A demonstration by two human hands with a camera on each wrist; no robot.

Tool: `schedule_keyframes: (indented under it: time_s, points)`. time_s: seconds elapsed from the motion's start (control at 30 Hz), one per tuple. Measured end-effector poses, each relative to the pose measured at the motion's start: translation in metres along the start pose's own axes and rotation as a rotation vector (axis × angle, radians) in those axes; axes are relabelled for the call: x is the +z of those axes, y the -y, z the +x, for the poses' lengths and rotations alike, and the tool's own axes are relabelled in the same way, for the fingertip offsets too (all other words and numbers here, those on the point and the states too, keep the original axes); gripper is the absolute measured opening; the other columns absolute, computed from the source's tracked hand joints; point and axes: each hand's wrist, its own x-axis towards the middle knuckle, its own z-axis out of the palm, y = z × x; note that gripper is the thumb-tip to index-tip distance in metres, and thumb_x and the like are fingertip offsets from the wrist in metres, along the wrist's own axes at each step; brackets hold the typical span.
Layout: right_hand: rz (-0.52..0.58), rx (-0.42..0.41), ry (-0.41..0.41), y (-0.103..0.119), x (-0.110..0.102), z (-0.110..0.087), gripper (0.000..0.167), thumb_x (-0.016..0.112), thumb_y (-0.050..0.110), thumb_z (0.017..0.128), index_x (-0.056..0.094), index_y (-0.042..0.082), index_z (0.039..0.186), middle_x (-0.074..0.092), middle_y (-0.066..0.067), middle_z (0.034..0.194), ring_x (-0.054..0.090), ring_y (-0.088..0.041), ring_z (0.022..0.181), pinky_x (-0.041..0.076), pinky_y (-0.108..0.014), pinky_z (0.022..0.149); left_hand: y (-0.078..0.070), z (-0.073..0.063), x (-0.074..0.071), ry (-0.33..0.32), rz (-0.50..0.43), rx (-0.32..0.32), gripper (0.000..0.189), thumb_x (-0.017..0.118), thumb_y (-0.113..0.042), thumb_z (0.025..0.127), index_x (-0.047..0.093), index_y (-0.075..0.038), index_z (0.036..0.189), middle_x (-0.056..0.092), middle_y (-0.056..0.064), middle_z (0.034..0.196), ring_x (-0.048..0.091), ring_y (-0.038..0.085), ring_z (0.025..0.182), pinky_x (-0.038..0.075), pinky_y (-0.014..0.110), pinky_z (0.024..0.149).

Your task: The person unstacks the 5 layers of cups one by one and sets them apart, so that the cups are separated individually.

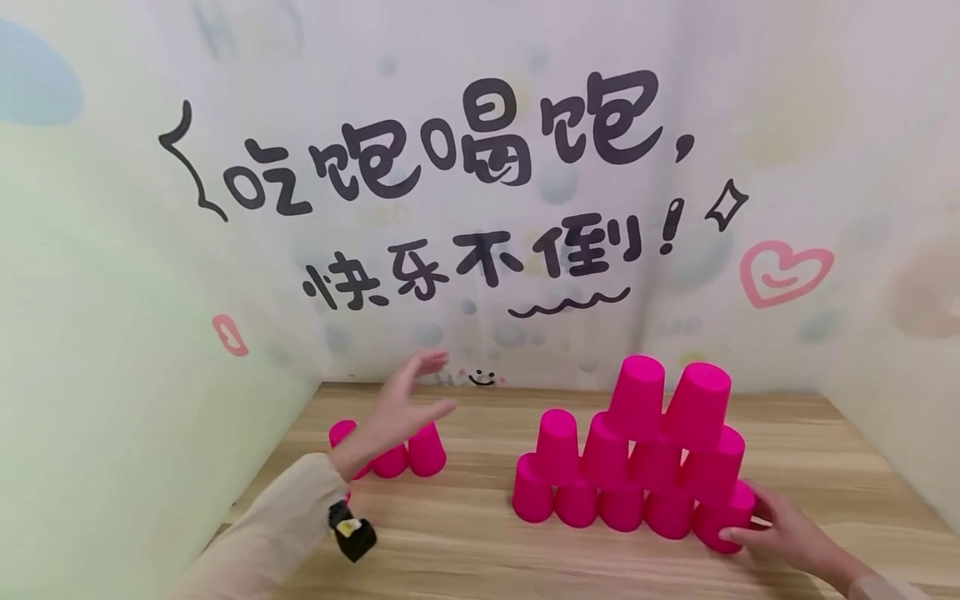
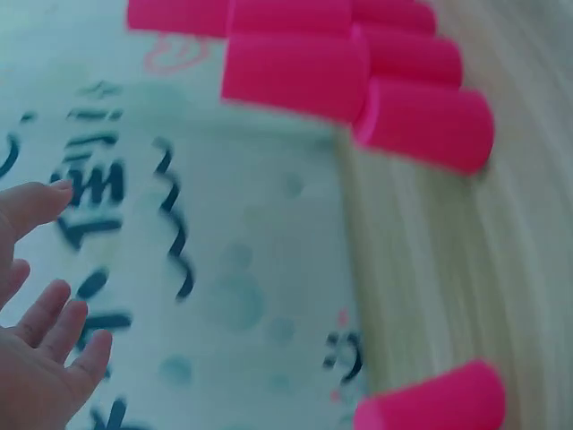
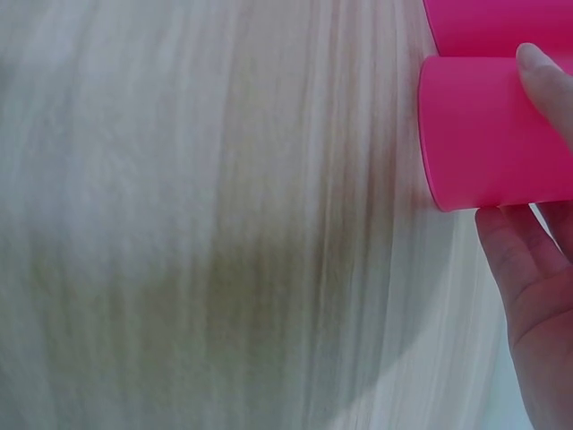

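Pink cups stand upside down in a stepped stack on the right of the table in the head view: several in the bottom row, several in the middle row, and two cups (image 1: pixel 701 404) on top. My right hand (image 1: pixel 795 533) holds the bottom row's rightmost cup (image 1: pixel 723 521). In the right wrist view, the thumb lies on the front of this cup (image 3: pixel 488 134) and the fingers touch its side. My left hand (image 1: pixel 405 404) hovers with spread fingers above a smaller group of pink cups (image 1: pixel 427 450) at the left, holding nothing; the forearm partly hides that group.
The wood-grain table (image 1: pixel 480 533) ends at a printed back curtain (image 1: pixel 465 333) with large dark lettering. Pale side walls (image 1: pixel 90 350) close in both sides. A black object with a yellow-white patch (image 1: pixel 352 532) sits at the left wrist.
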Motion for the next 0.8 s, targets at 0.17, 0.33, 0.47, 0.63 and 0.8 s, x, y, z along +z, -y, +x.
schedule_keyframes:
  time_s: [0.17,0.33,0.47,0.63,0.8]
  points:
    - [0.025,0.031,0.012,0.000,-0.001,-0.002,0.057,0.067,0.012,0.078,0.038,-0.011,0.122,0.054,0.021,0.099,0.057,-0.002,0.084,0.050,-0.022,0.066,-0.015,0.012,0.044,0.126,-0.074,0.031,0.054,0.067,-0.011,0.078,0.042,-0.005,0.126,0.050,0.008,0.122,0.045,0.021,0.113,0.040,0.039,0.091]
    - [0.010,0.003,-0.002,-0.002,0.000,-0.003,0.057,0.067,0.011,0.077,0.038,-0.013,0.120,0.054,0.021,0.099,0.056,0.001,0.085,0.050,-0.021,0.067,-0.037,0.027,0.072,0.190,-0.070,0.051,0.055,0.067,-0.016,0.078,0.042,-0.012,0.127,0.049,0.001,0.122,0.045,0.014,0.112,0.039,0.034,0.091]
    - [0.008,0.009,-0.003,-0.001,0.000,-0.002,0.058,0.067,0.012,0.077,0.038,-0.012,0.121,0.054,0.022,0.099,0.054,0.004,0.085,0.050,-0.020,0.067,-0.049,0.039,0.094,0.192,-0.074,0.062,0.054,0.067,-0.017,0.078,0.043,-0.013,0.127,0.049,0.000,0.122,0.046,0.013,0.111,0.040,0.029,0.090]
    - [0.009,0.024,0.015,0.001,-0.001,0.001,0.059,0.067,0.013,0.078,0.038,-0.010,0.123,0.054,0.021,0.100,0.054,0.004,0.086,0.049,-0.020,0.067,-0.055,0.049,0.125,0.149,-0.079,0.045,0.053,0.067,-0.018,0.079,0.043,-0.013,0.126,0.047,-0.002,0.123,0.043,0.011,0.112,0.038,0.028,0.092]
    - [0.020,0.035,0.028,0.003,-0.002,0.002,0.059,0.067,0.014,0.078,0.038,-0.009,0.123,0.055,0.019,0.100,0.054,0.004,0.086,0.049,-0.020,0.068,-0.065,0.058,0.145,0.136,-0.071,0.029,0.057,0.068,-0.019,0.077,0.041,-0.015,0.128,0.045,-0.003,0.123,0.041,0.009,0.111,0.039,0.026,0.090]
